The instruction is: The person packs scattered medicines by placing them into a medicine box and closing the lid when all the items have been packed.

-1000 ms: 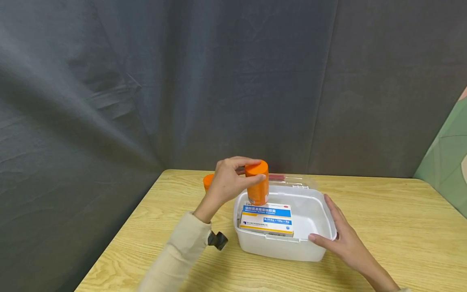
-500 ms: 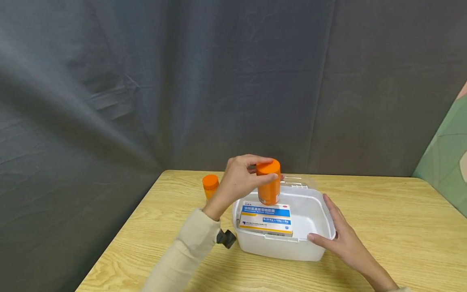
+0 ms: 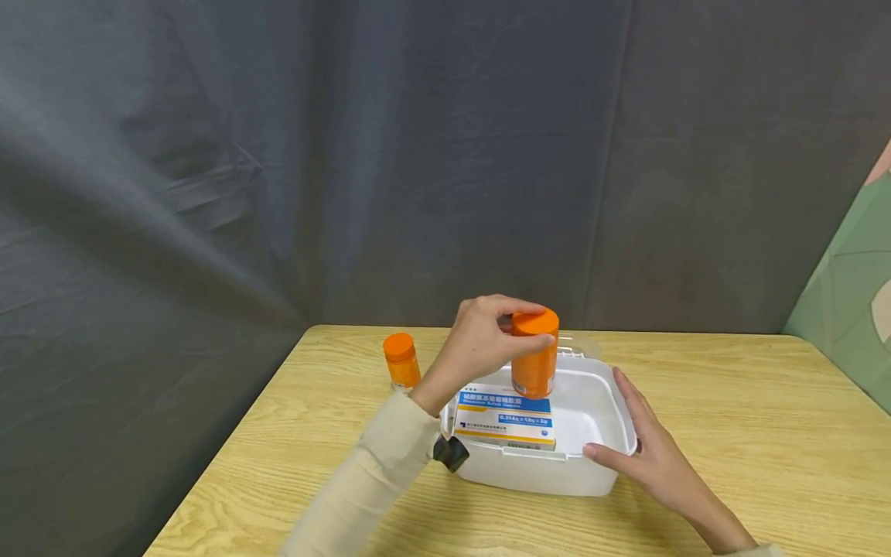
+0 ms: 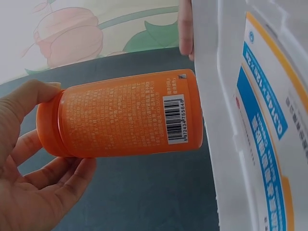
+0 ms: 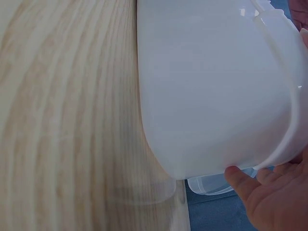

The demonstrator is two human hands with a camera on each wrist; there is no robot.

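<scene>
My left hand (image 3: 480,340) grips an orange pill bottle (image 3: 534,375) by its cap, thumb in front and fingers behind. The bottle is upright over the back of a white plastic box (image 3: 529,473). In the left wrist view its barcode (image 4: 176,119) shows near the base, beside the box rim. A white, blue and yellow medicine carton (image 3: 504,422) lies inside the box on the left. At the box's right end my right hand (image 3: 650,449) holds the rim, thumb at the front corner and fingers along the outer wall.
A smaller orange bottle (image 3: 401,360) stands on the wooden table (image 3: 292,433) left of the box. Behind the box lies its clear lid (image 3: 583,346), partly hidden by the bottle and box. A dark curtain (image 3: 445,155) hangs past the table's far edge.
My left hand has carried the orange pill bottle rightward over the box and slightly lower at the end. The smaller bottle has come into fuller view. My right hand keeps its place on the box.
</scene>
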